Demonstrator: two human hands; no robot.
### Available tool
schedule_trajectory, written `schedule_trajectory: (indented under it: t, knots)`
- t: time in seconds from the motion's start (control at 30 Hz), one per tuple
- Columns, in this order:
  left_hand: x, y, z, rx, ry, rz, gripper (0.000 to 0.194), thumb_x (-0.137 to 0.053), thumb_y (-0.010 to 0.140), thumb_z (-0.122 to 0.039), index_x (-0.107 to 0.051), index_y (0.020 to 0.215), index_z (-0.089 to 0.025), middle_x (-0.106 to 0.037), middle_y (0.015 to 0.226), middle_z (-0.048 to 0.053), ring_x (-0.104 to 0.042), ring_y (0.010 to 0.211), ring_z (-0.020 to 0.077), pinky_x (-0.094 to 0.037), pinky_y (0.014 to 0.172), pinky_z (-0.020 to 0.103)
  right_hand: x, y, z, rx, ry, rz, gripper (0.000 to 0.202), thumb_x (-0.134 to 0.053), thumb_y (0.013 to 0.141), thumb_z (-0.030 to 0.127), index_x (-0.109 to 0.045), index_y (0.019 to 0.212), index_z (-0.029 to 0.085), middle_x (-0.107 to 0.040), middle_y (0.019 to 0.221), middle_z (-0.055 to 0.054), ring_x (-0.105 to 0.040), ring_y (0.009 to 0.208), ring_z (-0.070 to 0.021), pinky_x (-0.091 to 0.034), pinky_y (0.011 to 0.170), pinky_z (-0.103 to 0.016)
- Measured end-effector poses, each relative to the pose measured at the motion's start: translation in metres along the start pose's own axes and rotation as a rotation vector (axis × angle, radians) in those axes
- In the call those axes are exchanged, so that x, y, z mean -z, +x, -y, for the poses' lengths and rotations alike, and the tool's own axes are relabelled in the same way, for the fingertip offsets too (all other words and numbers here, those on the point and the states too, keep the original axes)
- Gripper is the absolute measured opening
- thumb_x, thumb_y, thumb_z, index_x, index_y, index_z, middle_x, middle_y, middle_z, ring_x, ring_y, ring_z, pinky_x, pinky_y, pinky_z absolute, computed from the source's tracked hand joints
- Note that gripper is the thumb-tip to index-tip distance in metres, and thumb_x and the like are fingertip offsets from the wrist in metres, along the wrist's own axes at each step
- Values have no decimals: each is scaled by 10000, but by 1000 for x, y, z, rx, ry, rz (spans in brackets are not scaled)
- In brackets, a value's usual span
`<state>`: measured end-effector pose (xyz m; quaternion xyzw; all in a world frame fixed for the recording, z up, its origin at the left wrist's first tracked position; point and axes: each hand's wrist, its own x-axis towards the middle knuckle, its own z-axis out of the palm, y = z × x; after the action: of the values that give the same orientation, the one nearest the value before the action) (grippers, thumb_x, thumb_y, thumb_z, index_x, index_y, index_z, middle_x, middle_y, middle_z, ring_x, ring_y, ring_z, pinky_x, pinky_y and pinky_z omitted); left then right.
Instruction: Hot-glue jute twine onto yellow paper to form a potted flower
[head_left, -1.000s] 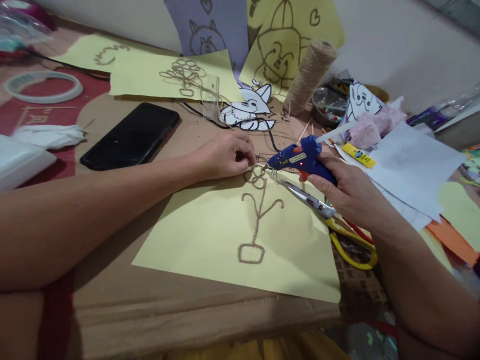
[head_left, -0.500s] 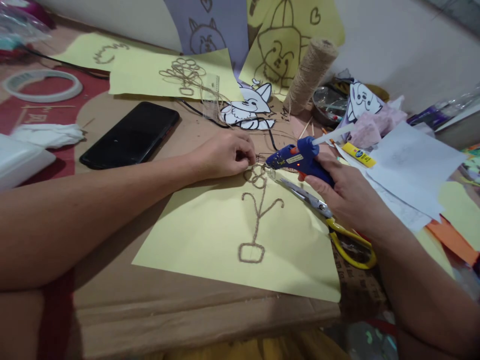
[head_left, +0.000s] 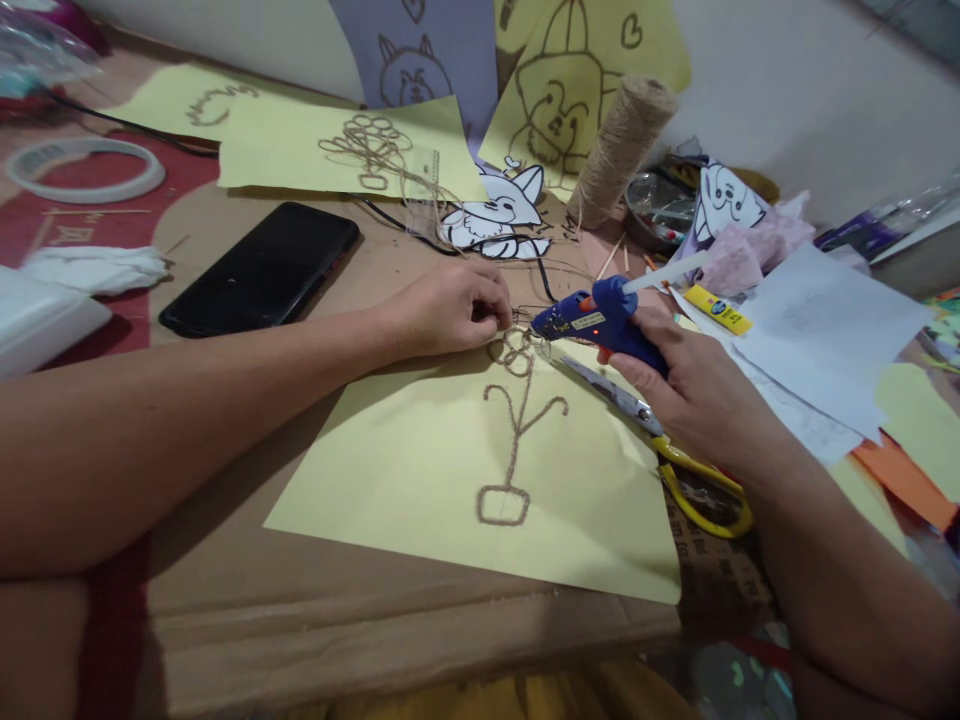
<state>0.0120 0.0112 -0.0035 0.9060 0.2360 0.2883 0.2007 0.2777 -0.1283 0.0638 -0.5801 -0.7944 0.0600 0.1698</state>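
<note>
With the right grip clamped on the glue gun, the flower near the paper's far edge seemed to want a steady nozzle; what the curled left grip held could not be told.

Glue gun: blue body, orange trigger, small red light lit, white stick projecting from the rear. Held aslant in the right hand, nozzle pointing down and left at the flower's head — from where I stand, cannot tell if touching. Yellow sheet: lies on the counter, skewed, slightly buckled at right. Twine flower on it: boxy pot outline nearest the person, straight stem, two curled branches — looped petals at the far end.
</note>
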Motion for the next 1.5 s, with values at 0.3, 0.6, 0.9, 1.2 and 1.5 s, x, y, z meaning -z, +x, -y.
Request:
schedule_trajectory:
  t: [0.3,0.6,0.9,1.2,1.5]
  knots:
    - [0,0,0,4,-2,-3,210,-634,797,-107,-826,815,-189,-785,917,50,-708,874,162,-543,828,237,1,-1,-1,12,-6,-30,411,-565,997,358,-663,1371,219,-734,1380,-171,-701,1241,-410,-570,1034,-609]
    - [-1,0,1,-4,-3,0,220,-626,790,-100,-823,812,-194,-781,910,52,-710,878,171,-547,826,253,0,0,1,17,-7,-23,394,-568,996,361,-665,1349,216,-755,1326,-163,-725,1179,-395,-591,988,-583]
    - [0,0,2,0,-7,8,204,-633,791,-110,-819,815,-190,-780,919,55,-707,874,167,-546,814,245,0,-1,3,18,-19,1,397,-574,991,327,-670,1361,220,-749,1347,-164,-728,1191,-393,-600,999,-577]
    - [1,1,-1,8,4,12,208,-623,793,-116,-816,813,-192,-790,924,56,-708,880,173,-549,821,249,3,-2,6,10,5,-13,435,-567,996,355,-655,1406,237,-757,1314,-153,-720,1173,-393,-592,988,-576]
    - [0,1,0,11,1,22,202,-608,816,-139,-806,820,-177,-780,926,64,-708,908,180,-541,837,253,1,-2,6,16,-3,7,368,-554,991,351,-676,1311,217,-755,1320,-163,-722,1190,-395,-591,986,-564]
